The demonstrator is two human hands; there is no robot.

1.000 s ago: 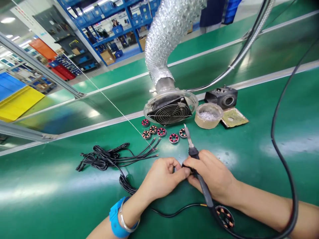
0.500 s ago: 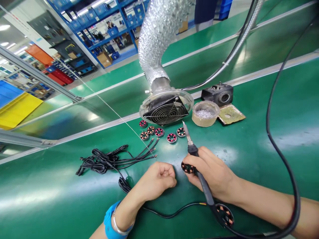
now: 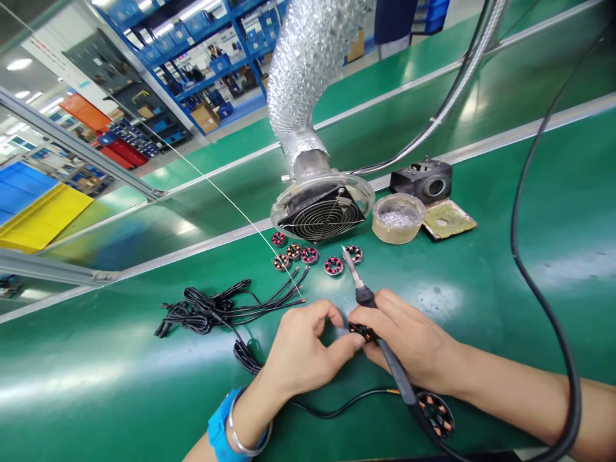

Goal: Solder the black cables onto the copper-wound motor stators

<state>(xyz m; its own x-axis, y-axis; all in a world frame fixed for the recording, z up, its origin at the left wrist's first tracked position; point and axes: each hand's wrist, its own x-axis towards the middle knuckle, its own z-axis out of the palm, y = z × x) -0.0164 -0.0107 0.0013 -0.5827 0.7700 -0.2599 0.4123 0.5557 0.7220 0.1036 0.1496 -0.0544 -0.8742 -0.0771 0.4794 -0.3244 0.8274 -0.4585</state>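
My right hand (image 3: 409, 340) is closed around a soldering iron (image 3: 395, 369), its tip pointing away from me. The same hand also pinches a small motor stator (image 3: 362, 331) with copper windings, partly covered by fingers. My left hand (image 3: 308, 346), with curled fingers, meets that stator from the left; its thumb rests on the near edge. A thin pale strand (image 3: 231, 202) runs down from the upper left to behind my left hand. A larger stator (image 3: 436, 414) lies below my right wrist, beside a black cable (image 3: 337, 412) with coloured wire ends.
Several small stators (image 3: 309, 256) lie beneath a fume extractor hood (image 3: 322, 212). Bundled black cables (image 3: 202, 308) are to the left. A round tub (image 3: 398, 218), a yellowish sponge tray (image 3: 450, 220) and a black iron holder (image 3: 423, 179) stand at the back right. The iron's cord (image 3: 522, 269) loops at right.
My left hand has moved right and opened from a fist, bringing its thumb to the stator. The soldering iron's tip has swung slightly left and nearer to me.
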